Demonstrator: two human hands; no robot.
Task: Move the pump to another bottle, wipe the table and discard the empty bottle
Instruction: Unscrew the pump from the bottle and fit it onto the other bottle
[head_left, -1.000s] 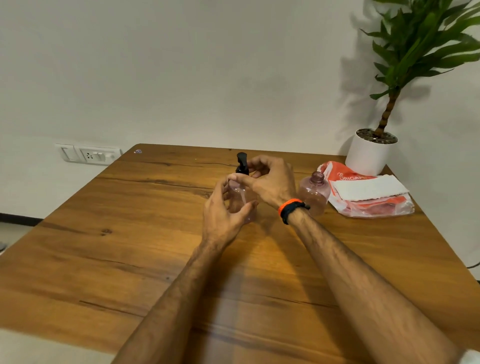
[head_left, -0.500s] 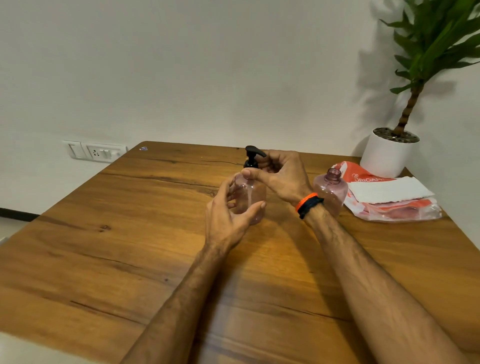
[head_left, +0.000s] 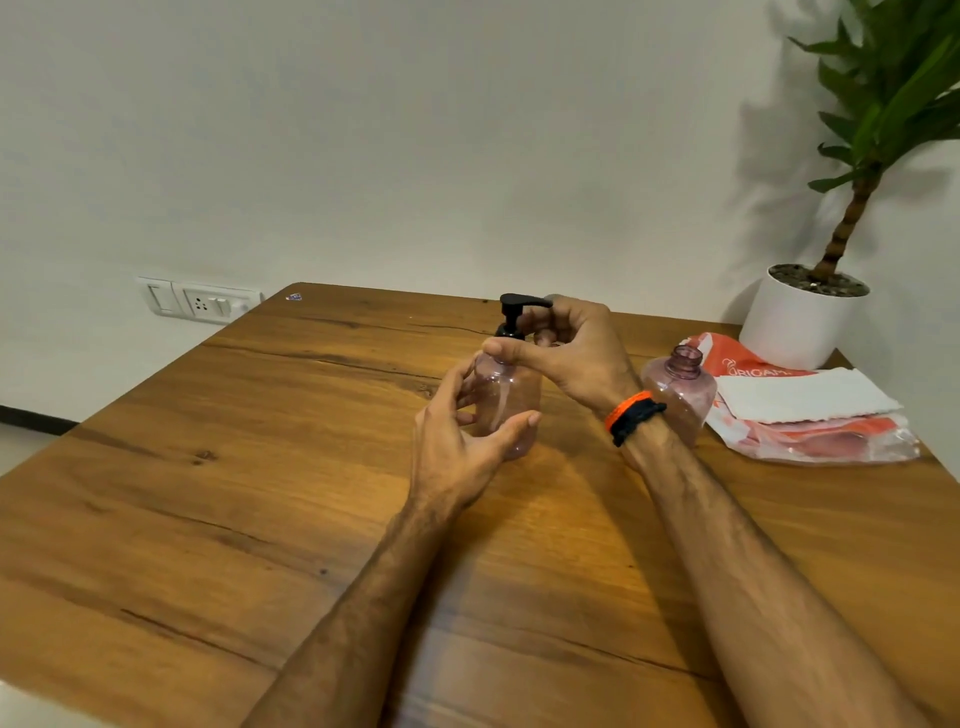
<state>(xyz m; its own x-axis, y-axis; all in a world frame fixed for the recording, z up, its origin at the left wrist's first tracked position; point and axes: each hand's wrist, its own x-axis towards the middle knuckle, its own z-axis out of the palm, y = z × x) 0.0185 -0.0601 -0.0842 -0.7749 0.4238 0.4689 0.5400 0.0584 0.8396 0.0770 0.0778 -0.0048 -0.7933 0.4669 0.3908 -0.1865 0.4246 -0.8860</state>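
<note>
A clear pink bottle (head_left: 511, 402) stands upright near the middle of the wooden table (head_left: 218, 467). On its neck sits a black pump (head_left: 511, 309). My left hand (head_left: 457, 441) cups the bottle's body from the left. My right hand (head_left: 569, 348) is closed around the pump's collar, its thumb across the bottle's shoulder. A second pink bottle (head_left: 678, 387) with an open neck stands just to the right, behind my right wrist. A white tissue (head_left: 802, 395) lies on an orange and clear packet (head_left: 810, 436) further right.
A potted plant in a white pot (head_left: 795, 325) stands at the table's far right corner against the wall. A switch and socket plate (head_left: 200, 301) is on the wall left of the table.
The pump head has turned on the bottle: its nozzle pointed upward a second ago and now points right toward my right hand. Both hands keep their hold. The camera has shifted slightly.
</note>
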